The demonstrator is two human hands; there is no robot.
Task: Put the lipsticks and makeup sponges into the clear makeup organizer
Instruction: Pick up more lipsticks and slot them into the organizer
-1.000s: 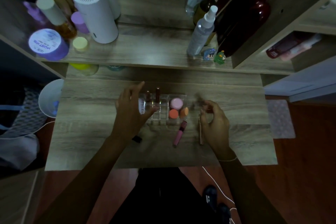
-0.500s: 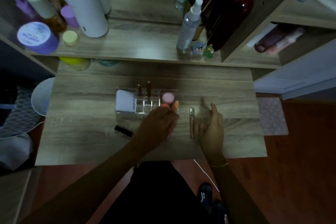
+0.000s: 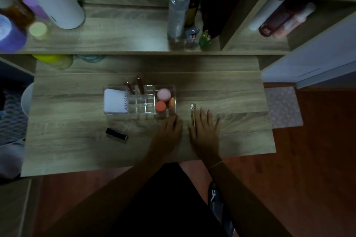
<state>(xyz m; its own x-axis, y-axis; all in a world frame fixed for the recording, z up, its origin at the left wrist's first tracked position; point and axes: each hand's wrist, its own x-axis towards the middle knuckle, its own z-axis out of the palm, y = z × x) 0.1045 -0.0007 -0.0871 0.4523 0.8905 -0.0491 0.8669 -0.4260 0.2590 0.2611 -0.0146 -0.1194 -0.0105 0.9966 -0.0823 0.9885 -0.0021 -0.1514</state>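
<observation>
Since the earlier frame my left hand has dropped from beside the sponges to the surface, just in front of the organizer's near right corner, and it now covers the spot where the pink lip tube lay. That tube is hidden; I cannot tell whether this grip is clamped on it. My right hand lies flat with its grip spread apart, its thumb side touching the gold tube.

Status of parts:
- The organizer sits mid-surface. Two lipsticks stand in its back slots; three sponges fill its right compartment; a white pack fills its left.
- A black lipstick lies loose on the surface, well left of my hands.

Procedure for the step in hand, as I judge it:
1. Pinch the tube under the left hand along its length, not at the tip.
2. Stand it upright before moving over the organizer.
3. Lower it into an empty slot, clear of the standing lipsticks.
4. Brace the organizer with the right hand if it slides.
</observation>
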